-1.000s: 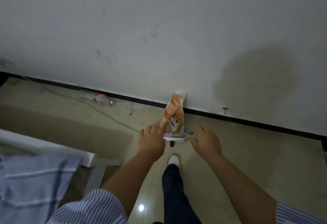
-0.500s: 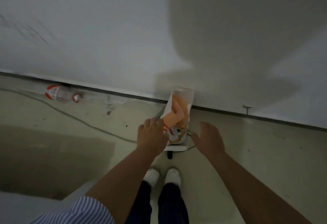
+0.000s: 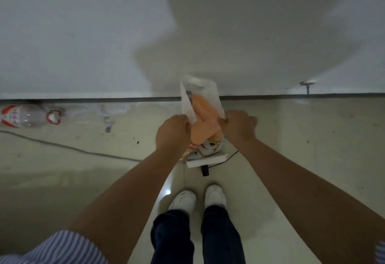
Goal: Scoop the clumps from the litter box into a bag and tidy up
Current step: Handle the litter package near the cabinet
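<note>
The orange-and-white bag (image 3: 205, 122) stood on the floor (image 3: 291, 149) against the wall (image 3: 83, 34), its two side edges grasped by the left hand (image 3: 174, 133) and right hand (image 3: 237, 126), which probably needed an even, supported lift to avoid spilling.

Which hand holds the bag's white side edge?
The left hand: it grips the white folded edge of the bag. The right hand grips the opposite, orange-printed side.
</note>
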Motion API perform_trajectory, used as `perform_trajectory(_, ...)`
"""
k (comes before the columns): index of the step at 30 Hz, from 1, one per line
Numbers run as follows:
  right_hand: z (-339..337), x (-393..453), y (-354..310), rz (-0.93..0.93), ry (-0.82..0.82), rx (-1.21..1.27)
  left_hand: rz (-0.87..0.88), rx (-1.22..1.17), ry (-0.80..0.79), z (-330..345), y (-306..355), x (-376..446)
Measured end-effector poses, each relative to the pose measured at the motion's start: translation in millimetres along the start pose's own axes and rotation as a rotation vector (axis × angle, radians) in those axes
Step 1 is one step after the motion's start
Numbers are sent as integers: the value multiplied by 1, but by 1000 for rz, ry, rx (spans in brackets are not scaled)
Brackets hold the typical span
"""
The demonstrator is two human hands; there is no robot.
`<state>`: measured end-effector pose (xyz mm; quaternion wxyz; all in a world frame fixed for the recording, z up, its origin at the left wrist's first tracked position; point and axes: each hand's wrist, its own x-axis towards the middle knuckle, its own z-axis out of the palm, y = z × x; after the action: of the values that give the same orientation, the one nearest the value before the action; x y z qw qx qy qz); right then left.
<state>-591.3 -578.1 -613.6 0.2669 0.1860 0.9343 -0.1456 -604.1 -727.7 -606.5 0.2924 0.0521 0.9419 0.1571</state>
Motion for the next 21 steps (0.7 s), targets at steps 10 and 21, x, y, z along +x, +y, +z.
perform_trajectory(10, 27, -57, 43, -27, -153, 297, 90, 35, -163, 31, 24, -31)
perform_trajectory(21, 43, -83, 71, -210, 75, 59, 134, 509, -229, 11, -14, -49)
